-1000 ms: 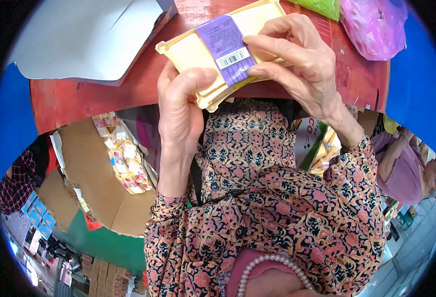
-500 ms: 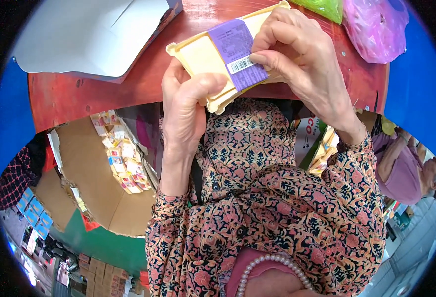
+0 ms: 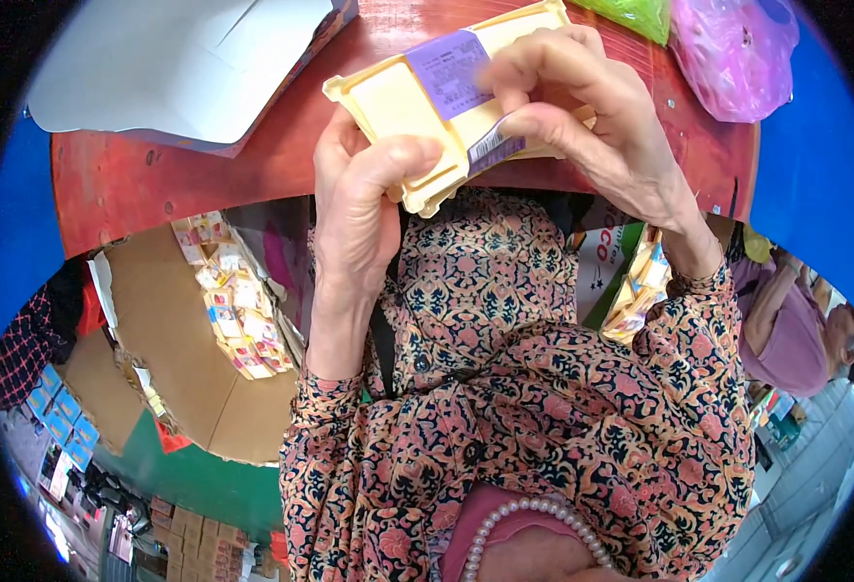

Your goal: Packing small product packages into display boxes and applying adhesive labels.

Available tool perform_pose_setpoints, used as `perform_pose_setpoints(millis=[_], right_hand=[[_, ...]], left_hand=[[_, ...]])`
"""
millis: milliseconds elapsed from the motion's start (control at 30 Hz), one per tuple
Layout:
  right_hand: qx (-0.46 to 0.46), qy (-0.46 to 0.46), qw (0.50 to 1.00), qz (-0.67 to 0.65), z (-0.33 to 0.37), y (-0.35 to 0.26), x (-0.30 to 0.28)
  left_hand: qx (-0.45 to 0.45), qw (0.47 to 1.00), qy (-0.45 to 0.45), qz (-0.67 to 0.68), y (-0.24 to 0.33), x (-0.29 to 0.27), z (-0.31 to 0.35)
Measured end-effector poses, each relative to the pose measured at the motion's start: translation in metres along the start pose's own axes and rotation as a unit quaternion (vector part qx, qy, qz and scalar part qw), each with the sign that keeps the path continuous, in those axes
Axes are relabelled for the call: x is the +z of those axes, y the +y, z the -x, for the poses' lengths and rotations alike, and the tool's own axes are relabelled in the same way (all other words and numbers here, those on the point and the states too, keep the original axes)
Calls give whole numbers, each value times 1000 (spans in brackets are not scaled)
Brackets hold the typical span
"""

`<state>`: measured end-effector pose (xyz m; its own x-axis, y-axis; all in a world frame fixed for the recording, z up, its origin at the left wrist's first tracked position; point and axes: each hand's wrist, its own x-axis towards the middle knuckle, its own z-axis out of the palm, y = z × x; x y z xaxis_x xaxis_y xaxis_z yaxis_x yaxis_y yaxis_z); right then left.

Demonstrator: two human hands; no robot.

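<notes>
A pale yellow shallow package (image 3: 393,107) with flared corners, which looks like stacked plastic trays, is held tilted above the red table. My left hand (image 3: 354,189) is closed on its left end, thumb on top and fingers behind. Across the middle runs a purple label (image 3: 451,73) with small print; its barcode end bends at the package's near edge. My right hand (image 3: 592,121) is curled over the package's right side. Its thumb presses the bent barcode end, while the blurred index fingertip is over the label's upper part. The other right fingers are partly hidden.
An open white-lined box (image 3: 175,68) stands on the red table (image 3: 194,179) at left. Pink (image 3: 738,58) and green plastic bags (image 3: 631,15) lie at far right. Below the table edge, a large cardboard carton (image 3: 170,330) holds many small packets (image 3: 243,310). Another person (image 3: 786,330) is at right.
The label's barcode end, flat before, now bends at the package's near edge. My right index finger has lifted away from the thumb. My left hand has barely moved.
</notes>
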<state>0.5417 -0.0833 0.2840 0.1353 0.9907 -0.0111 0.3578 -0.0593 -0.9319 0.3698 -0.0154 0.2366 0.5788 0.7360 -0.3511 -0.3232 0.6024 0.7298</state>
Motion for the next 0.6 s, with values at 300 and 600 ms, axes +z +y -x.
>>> perform_pose_setpoints(millis=[300,600], right_hand=[[-504,-62,854,116,-50,25,-19],[-476,-38,866,148,-46,25,-19]], left_hand=[[13,1000,-6,-10,1,3,0],[8,1000,-11,-12,-1,3,1]])
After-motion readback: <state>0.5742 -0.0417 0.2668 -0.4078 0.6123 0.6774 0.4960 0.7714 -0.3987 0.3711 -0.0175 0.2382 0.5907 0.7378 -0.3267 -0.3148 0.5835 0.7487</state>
